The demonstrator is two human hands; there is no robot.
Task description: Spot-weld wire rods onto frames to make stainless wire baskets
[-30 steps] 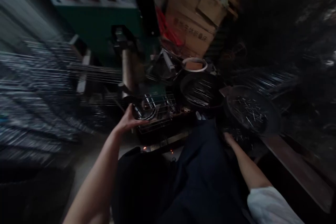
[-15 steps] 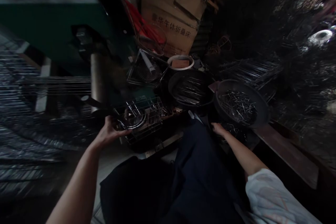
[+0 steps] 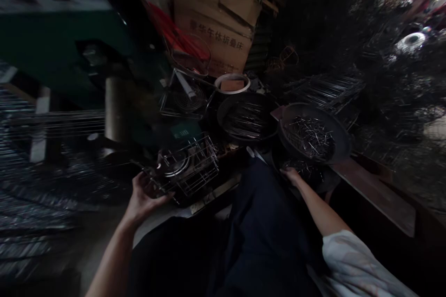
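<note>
My left hand (image 3: 148, 195) is closed on the left end of a wire basket (image 3: 200, 174), thumb along its near side. The basket is made of thin metal rods and sits tilted, with a round metal part (image 3: 176, 164) showing through its bars. Behind it is a dark green machine part (image 3: 184, 131) with pale lettering. My right hand (image 3: 292, 175) reaches down to a dark bowl of short metal wire pieces (image 3: 308, 174). Its fingers look drawn together at the bowl's left side; shadow hides what they hold, if anything.
A larger pan (image 3: 343, 141) of short wires overhangs that bowl. Left of it stands a dark pan of longer rods (image 3: 247, 118). Behind are a white-rimmed bucket (image 3: 244, 84) and a cardboard box (image 3: 216, 32). A metal cylinder (image 3: 116, 106) stands left; a board (image 3: 379, 195) lies right.
My left hand and the wire basket have come toward me and rightward from the machine, the basket tilting more. My right hand stays at the bowl. The view has turned slightly right.
</note>
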